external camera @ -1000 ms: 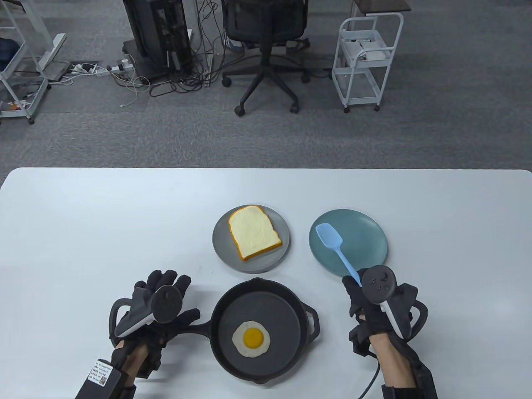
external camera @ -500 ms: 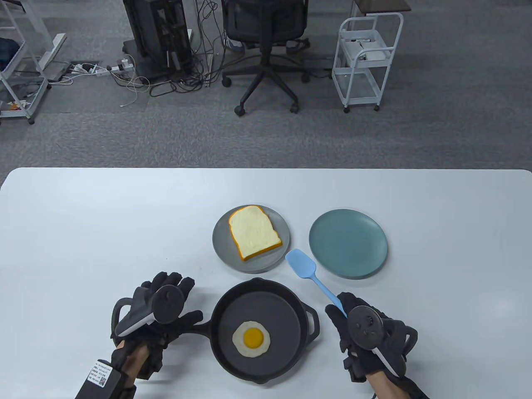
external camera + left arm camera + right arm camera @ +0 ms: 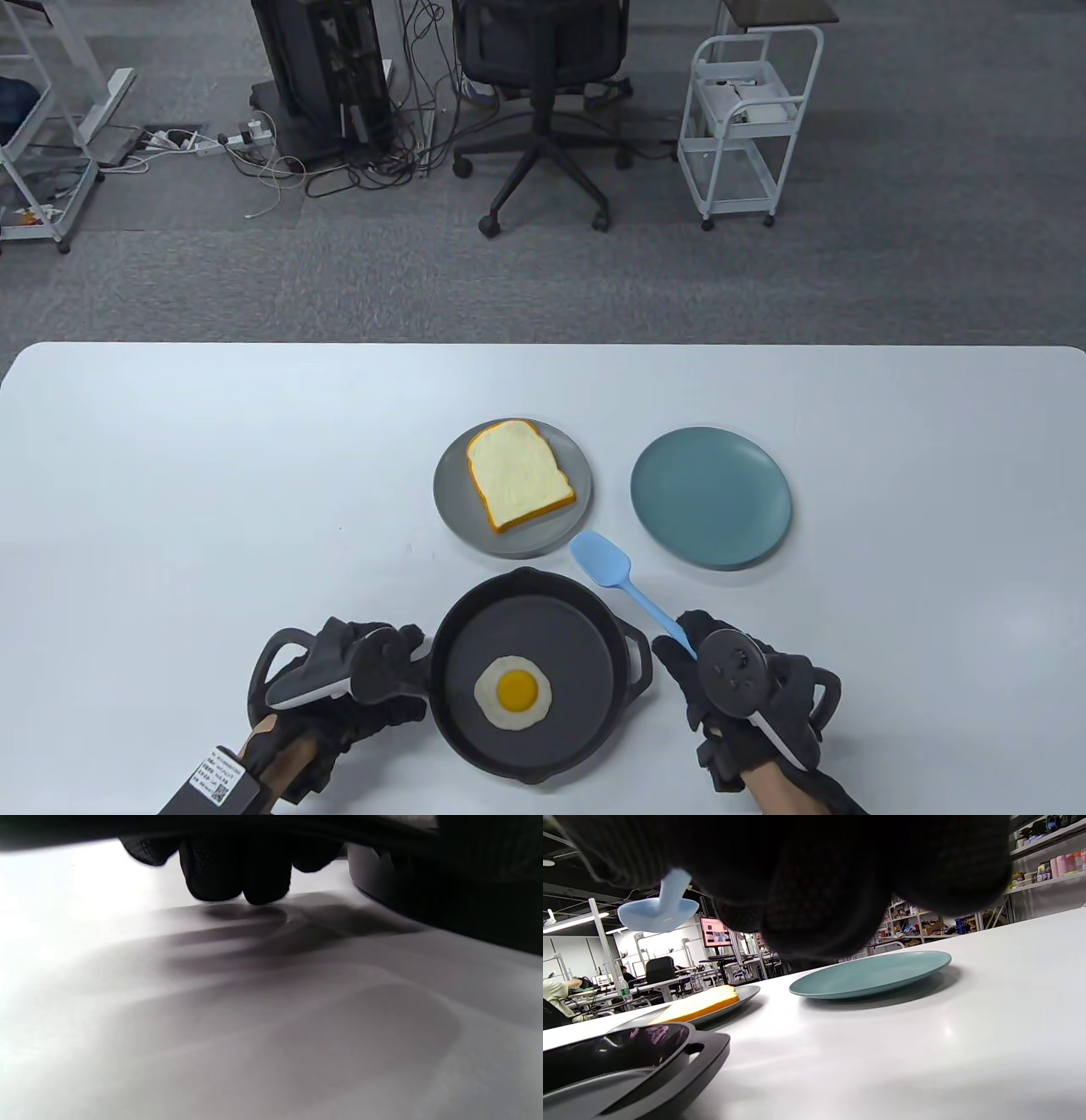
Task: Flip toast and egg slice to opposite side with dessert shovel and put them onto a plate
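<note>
Toast slice (image 3: 519, 475), pale with an orange crust, lies on the grey round plate (image 3: 450, 501); the fried egg slice (image 3: 512, 692) sits in the black cast-iron skillet (image 3: 585, 628) on your white worktop (image 3: 212, 475). Your right hand (image 3: 747, 688) has its fingers clamped on the light blue dessert shovel (image 3: 624, 586), blade raised between skillet and teal round plate (image 3: 711, 497). Your left hand (image 3: 348, 679) curls its fingers round the skillet's long handle.
</note>
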A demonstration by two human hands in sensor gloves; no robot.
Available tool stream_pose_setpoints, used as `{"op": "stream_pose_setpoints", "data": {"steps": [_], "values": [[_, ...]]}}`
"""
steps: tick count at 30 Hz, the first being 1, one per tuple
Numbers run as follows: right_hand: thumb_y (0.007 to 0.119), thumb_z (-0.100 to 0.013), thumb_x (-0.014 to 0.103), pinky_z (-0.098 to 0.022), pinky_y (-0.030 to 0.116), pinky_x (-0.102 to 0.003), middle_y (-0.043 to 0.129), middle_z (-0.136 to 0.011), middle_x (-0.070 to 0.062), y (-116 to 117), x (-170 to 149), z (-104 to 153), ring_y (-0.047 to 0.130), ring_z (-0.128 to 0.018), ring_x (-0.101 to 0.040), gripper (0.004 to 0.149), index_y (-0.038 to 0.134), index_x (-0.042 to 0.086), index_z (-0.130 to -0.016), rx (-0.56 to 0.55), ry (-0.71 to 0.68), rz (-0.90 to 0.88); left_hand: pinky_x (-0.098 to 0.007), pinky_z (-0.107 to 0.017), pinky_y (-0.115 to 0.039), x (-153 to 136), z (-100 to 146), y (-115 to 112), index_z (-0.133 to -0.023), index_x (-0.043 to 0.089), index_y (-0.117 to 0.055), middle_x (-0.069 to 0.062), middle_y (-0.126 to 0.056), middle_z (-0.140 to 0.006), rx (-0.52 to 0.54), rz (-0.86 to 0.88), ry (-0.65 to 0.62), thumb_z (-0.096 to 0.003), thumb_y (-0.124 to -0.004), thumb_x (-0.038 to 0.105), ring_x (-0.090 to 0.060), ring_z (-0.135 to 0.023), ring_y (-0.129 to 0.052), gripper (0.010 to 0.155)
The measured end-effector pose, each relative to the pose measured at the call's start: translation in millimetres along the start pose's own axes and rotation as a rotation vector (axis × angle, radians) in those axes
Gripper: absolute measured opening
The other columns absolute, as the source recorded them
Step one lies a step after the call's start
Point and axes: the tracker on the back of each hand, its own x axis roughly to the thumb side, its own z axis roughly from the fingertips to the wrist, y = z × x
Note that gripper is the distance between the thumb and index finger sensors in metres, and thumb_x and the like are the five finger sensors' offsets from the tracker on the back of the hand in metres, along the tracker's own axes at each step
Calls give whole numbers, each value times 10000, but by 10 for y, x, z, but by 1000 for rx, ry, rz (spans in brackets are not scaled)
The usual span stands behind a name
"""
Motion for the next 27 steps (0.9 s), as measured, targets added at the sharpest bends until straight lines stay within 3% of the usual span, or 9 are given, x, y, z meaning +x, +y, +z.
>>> {"op": "stream_pose_setpoints", "data": {"steps": [4,8,12,21,27], "values": [[805,-371,587,-278,890,-373,997,-308,141,9,8,7,1060,-302,-132,563,915,181,-744,10,-6,3,-464,-605,-778,70,3,-1,-988,314,-695,24,-904,-858,38,-56,30,-310,-748,665,-284,-736,-967,765],[803,-373,588,-279,890,-374,997,-309,141,8,8,6,1060,-305,-131,565,915,179,-746,14,-8,3,-408,-414,-876,141,-27,-38,-668,348,-909,109,-1044,-464,55,-84,54,-306,-777,652,-205,-389,-1076,491],[803,-372,589,-280,890,-375,994,-301,141,9,7,4,1061,-306,-132,567,916,178,-746,28,-10,0,-396,-301,-893,198,-31,-52,-549,334,-953,114,-1032,-267,62,-48,77,-298,-804,652,-186,-173,-1036,431],[797,-372,590,-280,889,-376,992,-297,141,46,-18,-11,1061,-304,-133,571,915,176,-747,49,4,-2,-386,-232,-891,199,20,-92,-541,325,-961,123,-1002,-169,108,4,133,-320,-812,631,-172,-60,-988,406],[797,-370,593,-265,890,-373,988,-275,144,39,-27,-5,1058,-280,-126,570,921,176,-738,45,14,4,-389,-286,-890,50,130,44,-557,332,-976,135,-1000,-186,151,9,143,-309,-836,620,-168,-117,-1016,405]]}}
